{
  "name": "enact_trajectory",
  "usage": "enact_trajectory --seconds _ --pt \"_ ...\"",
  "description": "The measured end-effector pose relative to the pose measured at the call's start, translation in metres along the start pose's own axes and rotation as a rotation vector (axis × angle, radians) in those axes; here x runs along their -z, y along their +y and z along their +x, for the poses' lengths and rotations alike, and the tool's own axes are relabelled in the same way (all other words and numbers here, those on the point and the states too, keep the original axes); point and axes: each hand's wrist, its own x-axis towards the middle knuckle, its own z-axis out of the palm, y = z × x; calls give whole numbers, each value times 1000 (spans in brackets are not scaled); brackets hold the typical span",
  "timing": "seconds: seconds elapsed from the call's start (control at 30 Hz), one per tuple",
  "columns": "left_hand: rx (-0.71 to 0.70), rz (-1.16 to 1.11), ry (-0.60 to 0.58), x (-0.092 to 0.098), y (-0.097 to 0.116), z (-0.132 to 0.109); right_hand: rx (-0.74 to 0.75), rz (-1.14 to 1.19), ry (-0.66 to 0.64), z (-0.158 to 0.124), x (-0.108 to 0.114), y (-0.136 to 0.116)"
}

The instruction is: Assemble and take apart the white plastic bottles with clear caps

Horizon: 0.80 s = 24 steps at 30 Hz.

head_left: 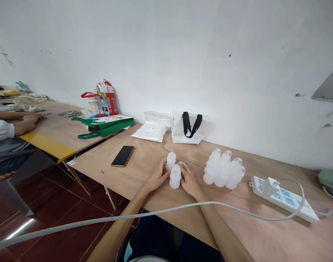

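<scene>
Two translucent white plastic bottles stand close together on the plywood table [144, 171], just ahead of me. My left hand [157, 177] has its fingers against the rear bottle [171, 161], and my right hand [190, 181] presses in on the front bottle [175, 177] from the right. Between them, a third bottle top [179, 163] shows partly, mostly hidden behind the front bottle. To the right of my right hand sits a tight cluster of several similar bottles [223, 169].
A black phone [122, 155] lies left of my hands. Behind are a white packet [151, 129] and a white bag with black handles [179, 136]. A power strip [281, 194] sits right, and a white cable [155, 213] crosses below my forearms. A co-worker's arm [27, 123] rests at another table, far left.
</scene>
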Motion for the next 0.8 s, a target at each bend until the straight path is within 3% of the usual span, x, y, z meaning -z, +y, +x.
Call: enact_trajectory --seconds 0.27,0.4,0.53,0.8 --pt "162 126 88 0 2 -2 118 125 -22 0 0 -2" --pt "206 231 111 2 9 -4 20 312 134 3 2 -4" --pt "100 240 107 7 16 -3 -132 521 310 5 7 -3" --pt "62 321 37 9 15 -5 -347 853 480 7 5 -1"
